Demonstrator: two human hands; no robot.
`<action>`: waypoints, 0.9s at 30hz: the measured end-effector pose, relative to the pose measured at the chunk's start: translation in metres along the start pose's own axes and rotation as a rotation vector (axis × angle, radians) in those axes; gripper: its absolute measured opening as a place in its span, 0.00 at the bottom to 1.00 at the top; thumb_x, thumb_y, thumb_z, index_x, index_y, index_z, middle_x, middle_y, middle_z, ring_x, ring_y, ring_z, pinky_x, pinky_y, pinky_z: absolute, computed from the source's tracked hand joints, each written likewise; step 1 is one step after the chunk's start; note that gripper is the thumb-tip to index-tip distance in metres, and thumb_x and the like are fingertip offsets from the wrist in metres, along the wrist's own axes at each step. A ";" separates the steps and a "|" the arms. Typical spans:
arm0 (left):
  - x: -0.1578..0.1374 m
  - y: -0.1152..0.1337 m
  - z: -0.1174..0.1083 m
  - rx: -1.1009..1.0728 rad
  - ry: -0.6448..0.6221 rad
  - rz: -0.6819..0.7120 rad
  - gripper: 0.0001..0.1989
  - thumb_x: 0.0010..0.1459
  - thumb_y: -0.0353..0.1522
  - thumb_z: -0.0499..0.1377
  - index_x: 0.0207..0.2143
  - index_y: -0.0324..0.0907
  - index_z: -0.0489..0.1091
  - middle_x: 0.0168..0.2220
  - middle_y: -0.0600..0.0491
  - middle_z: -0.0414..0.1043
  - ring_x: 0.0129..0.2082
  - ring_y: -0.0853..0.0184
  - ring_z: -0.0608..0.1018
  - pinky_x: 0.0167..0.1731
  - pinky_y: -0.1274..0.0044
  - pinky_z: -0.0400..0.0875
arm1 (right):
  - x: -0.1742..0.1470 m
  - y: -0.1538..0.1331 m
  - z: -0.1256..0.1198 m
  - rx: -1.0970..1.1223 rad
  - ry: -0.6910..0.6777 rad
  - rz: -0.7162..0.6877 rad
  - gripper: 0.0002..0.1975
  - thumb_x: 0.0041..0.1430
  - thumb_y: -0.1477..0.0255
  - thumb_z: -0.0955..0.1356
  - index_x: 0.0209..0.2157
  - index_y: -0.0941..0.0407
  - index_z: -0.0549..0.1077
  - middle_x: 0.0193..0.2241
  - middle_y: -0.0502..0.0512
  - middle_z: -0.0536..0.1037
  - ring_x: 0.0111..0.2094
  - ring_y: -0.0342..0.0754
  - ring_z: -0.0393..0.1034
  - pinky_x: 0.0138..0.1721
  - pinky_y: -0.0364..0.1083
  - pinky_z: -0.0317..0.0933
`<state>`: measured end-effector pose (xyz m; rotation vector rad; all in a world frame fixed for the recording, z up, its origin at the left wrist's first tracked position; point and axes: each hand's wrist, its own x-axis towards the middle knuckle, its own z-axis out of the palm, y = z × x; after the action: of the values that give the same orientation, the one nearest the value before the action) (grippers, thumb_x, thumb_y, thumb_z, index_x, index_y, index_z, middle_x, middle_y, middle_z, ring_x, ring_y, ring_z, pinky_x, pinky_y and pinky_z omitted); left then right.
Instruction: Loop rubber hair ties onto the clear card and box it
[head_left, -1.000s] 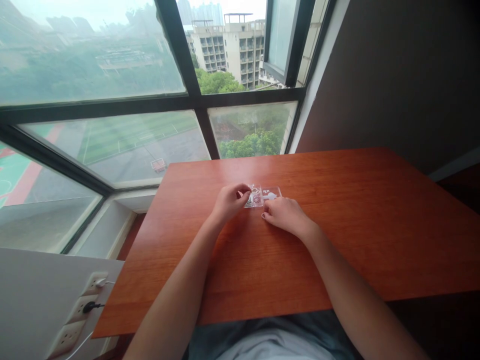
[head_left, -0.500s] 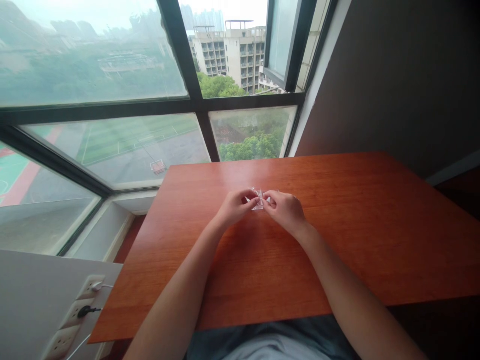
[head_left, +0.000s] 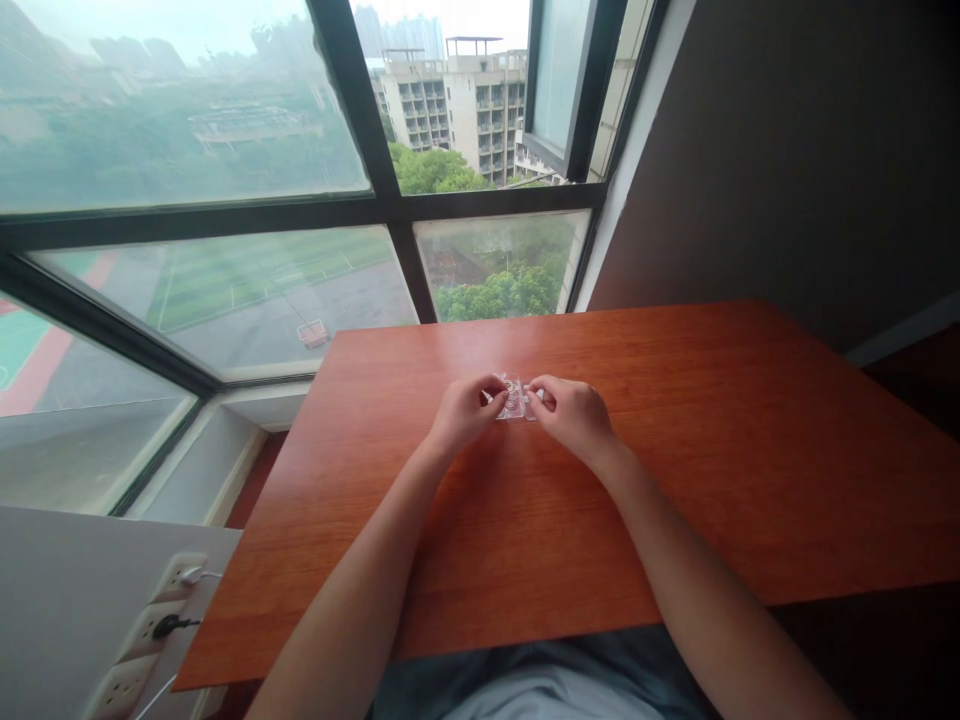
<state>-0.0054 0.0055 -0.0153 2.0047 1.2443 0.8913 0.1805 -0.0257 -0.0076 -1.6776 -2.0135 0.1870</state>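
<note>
A small clear plastic piece with ring-like shapes in it (head_left: 513,402) lies on the wooden table (head_left: 525,540), between my two hands. My left hand (head_left: 466,408) is closed in a pinch at its left side, thumb and forefinger together on it. Just to the right, a second bit of clear plastic (head_left: 529,410) shows at the fingertips of my right hand (head_left: 576,415), which is also pinched. Whether the two clear bits are joined, I cannot tell. My fingers cover their outer edges.
Beyond the table's far edge stand dark-framed windows (head_left: 397,208), one pane (head_left: 556,90) swung open. A dark wall (head_left: 787,170) rises on the right. Low at the left are wall sockets (head_left: 154,628) with a black plug (head_left: 171,625) and a white cable.
My hands have moved slightly apart, and more of the clear plastic shows between them. A narrow gap now appears between the ringed piece and the bit at my right fingertips.
</note>
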 end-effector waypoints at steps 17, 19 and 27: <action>0.000 -0.008 -0.004 0.145 0.077 0.031 0.06 0.55 0.31 0.57 0.33 0.42 0.74 0.30 0.55 0.76 0.25 0.72 0.71 0.27 0.81 0.64 | 0.001 0.000 -0.004 -0.044 -0.035 0.027 0.10 0.60 0.65 0.64 0.38 0.50 0.76 0.31 0.51 0.80 0.32 0.47 0.72 0.29 0.43 0.53; 0.000 -0.009 -0.004 0.138 0.091 0.027 0.06 0.55 0.32 0.57 0.33 0.42 0.74 0.30 0.55 0.76 0.25 0.72 0.71 0.27 0.81 0.64 | 0.002 0.001 -0.003 -0.050 -0.035 0.036 0.10 0.60 0.65 0.64 0.37 0.50 0.76 0.31 0.51 0.80 0.32 0.47 0.73 0.30 0.43 0.53; 0.001 -0.007 -0.012 0.166 0.130 -0.012 0.10 0.58 0.38 0.57 0.36 0.41 0.73 0.34 0.52 0.74 0.28 0.71 0.72 0.30 0.78 0.67 | 0.005 0.009 -0.006 -0.066 -0.048 0.136 0.10 0.60 0.66 0.63 0.37 0.50 0.76 0.32 0.51 0.80 0.33 0.47 0.73 0.31 0.43 0.55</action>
<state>-0.0183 0.0104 -0.0140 2.0929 1.4430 0.9526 0.1911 -0.0203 -0.0044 -1.8697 -1.9604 0.2118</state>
